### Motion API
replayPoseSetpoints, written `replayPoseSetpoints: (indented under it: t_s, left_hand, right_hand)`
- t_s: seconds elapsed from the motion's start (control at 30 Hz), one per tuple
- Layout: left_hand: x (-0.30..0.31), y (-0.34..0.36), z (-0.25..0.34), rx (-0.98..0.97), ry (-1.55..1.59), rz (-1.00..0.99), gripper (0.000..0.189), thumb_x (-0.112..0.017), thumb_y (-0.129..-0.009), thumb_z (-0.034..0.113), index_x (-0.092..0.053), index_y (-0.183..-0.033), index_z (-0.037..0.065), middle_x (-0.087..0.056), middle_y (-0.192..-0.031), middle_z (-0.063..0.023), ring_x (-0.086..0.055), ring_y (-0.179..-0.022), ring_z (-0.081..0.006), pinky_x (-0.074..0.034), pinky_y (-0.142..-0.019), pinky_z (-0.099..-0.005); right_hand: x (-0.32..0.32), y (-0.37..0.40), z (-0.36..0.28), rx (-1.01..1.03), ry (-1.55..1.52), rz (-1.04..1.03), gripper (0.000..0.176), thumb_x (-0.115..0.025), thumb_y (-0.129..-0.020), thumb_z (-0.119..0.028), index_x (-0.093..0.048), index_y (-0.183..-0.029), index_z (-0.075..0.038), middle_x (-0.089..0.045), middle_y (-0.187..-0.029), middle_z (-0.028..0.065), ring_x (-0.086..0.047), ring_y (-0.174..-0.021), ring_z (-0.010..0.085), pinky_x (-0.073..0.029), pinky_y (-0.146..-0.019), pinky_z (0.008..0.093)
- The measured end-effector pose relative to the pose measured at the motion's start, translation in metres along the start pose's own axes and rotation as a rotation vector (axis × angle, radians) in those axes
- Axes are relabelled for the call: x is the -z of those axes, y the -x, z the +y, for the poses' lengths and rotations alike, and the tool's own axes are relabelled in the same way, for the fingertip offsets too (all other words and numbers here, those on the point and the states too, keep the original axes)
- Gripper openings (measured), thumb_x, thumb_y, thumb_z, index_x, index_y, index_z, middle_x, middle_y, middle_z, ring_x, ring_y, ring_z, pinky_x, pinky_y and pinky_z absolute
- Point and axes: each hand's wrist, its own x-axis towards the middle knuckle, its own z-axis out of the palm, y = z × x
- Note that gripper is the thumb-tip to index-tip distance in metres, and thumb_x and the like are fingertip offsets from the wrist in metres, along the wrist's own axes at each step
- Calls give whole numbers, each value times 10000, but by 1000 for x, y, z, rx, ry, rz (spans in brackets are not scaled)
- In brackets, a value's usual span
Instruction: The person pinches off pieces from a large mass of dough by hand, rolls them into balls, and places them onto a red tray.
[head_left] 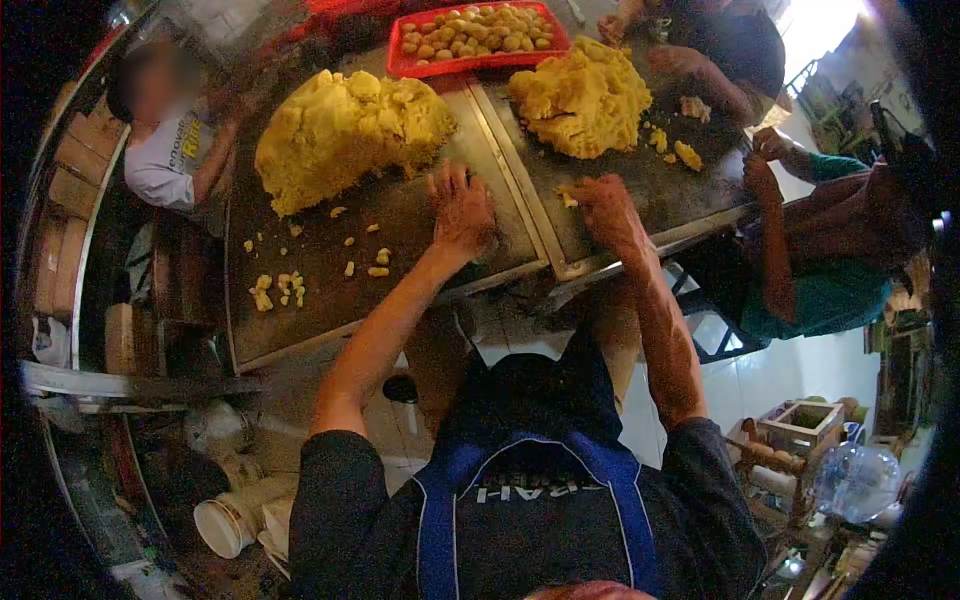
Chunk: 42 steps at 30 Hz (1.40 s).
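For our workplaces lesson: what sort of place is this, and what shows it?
Probably a food workshop: yellow dough-like mounds, a red tray of small balls, and people round the worktable.

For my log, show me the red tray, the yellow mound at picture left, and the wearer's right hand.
Red tray [475,67], head view: its near wall.
Yellow mound at picture left [350,140], head view: its middle.
Right hand [608,210], head view: back of the hand.

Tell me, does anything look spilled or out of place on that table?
Nothing looks damaged or clearly spilled. Only the small yellow pieces seem a bit untidy: they lie scattered on the dark tabletop, apart from the big yellow mound, while the balls sit gathered in the red tray.
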Motion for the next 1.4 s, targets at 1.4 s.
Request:
replayPoseSetpoints:
  t_s: [1.4]
  left_hand:
    - [-1, 0, 0, 43, -29, -171, 303, -465, -978, 209, -529, -1126, -48, -383, -1328, -266, -233, -1384, -461, -107, -1138, -653]
  right_hand:
    - [8, 21, 63, -35, 198, 319, 199, -585, -868, -260, -684, -952, -110, -661, -853, 178, -630, -818, 422, -488, -710, 507]
